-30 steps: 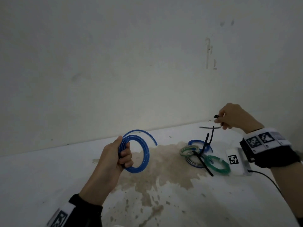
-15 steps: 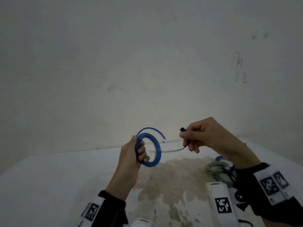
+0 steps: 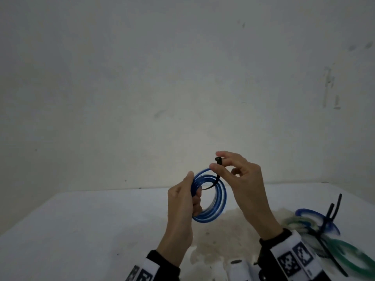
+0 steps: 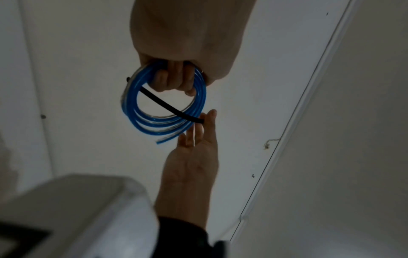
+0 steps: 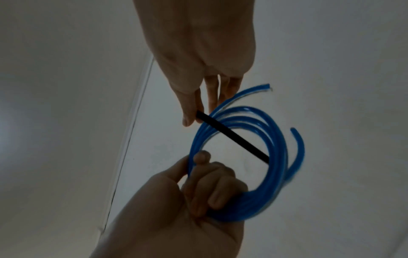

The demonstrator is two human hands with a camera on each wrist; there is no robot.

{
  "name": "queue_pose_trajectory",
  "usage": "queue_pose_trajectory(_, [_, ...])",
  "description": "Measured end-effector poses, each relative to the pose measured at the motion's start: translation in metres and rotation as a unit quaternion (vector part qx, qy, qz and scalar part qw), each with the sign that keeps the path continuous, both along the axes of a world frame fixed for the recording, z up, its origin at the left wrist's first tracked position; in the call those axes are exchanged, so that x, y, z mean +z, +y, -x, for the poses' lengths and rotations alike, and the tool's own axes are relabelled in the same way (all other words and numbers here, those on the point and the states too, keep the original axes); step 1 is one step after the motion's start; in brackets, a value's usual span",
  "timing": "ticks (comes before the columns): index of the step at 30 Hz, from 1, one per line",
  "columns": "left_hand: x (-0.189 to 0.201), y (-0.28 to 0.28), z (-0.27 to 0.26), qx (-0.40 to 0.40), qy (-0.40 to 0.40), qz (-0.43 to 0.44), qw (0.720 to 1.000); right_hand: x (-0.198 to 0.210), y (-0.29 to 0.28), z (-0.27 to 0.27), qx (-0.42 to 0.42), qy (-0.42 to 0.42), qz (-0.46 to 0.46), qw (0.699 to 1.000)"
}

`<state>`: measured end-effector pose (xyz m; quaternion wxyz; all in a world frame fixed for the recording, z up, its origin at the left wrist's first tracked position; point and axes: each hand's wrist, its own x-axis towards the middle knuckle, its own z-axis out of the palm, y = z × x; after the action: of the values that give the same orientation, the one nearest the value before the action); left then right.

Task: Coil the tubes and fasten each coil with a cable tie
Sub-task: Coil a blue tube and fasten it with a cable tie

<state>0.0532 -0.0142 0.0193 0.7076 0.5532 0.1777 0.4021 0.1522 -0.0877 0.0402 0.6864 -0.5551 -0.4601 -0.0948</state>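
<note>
My left hand grips a coil of blue tube by its left side, held upright above the white table. My right hand pinches a black cable tie near its head, just above the coil's top right. The tie's tail runs down and left through the ring of the coil. The left wrist view has the tie crossing the inside of the blue coil. From the right wrist, the tie slants across the coil, and two loose tube ends stick out.
At the right edge of the table lie several coiled tubes, blue, pale green and dark green, with black cable ties sticking up from them. A brownish stain spreads over the table below my hands. A pale wall stands close behind.
My right hand brought the cable tie from the far right over to the coil, and its tail now passes through the ring. My left hand has kept its grip, and the coil looks larger and nearer.
</note>
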Motion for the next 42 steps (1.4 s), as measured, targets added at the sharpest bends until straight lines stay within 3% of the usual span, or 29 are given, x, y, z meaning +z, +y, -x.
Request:
queue_pose_trajectory(4, [-0.003,0.003,0.001,-0.045,-0.017,-0.004,0.999,-0.009,0.006,-0.004,0.078,0.029,0.003,0.997])
queue_pose_trajectory(9, [-0.007,0.014,0.000,-0.142,0.001,0.079,0.987,-0.012,0.006,-0.003,0.144,0.023,-0.037,0.989])
queue_pose_trajectory(13, [-0.006,0.020,0.002,-0.167,-0.005,0.123,0.978,-0.011,0.005,0.000,0.180,0.024,-0.057,0.982])
queue_pose_trajectory(21, [0.004,0.015,0.007,-0.028,-0.069,0.096,0.993,-0.015,0.009,0.004,0.199,0.044,-0.070,0.976])
queue_pose_trajectory(32, [0.005,0.010,0.008,0.051,-0.025,-0.139,0.989,-0.014,0.010,0.010,0.170,0.084,-0.074,0.979])
queue_pose_trajectory(36, [0.003,0.009,0.007,0.081,-0.041,-0.141,0.986,-0.010,0.008,0.012,0.171,0.072,-0.069,0.980])
queue_pose_trajectory(42, [0.004,0.004,0.007,0.055,-0.060,-0.135,0.988,-0.008,0.006,0.009,0.165,0.076,-0.074,0.981])
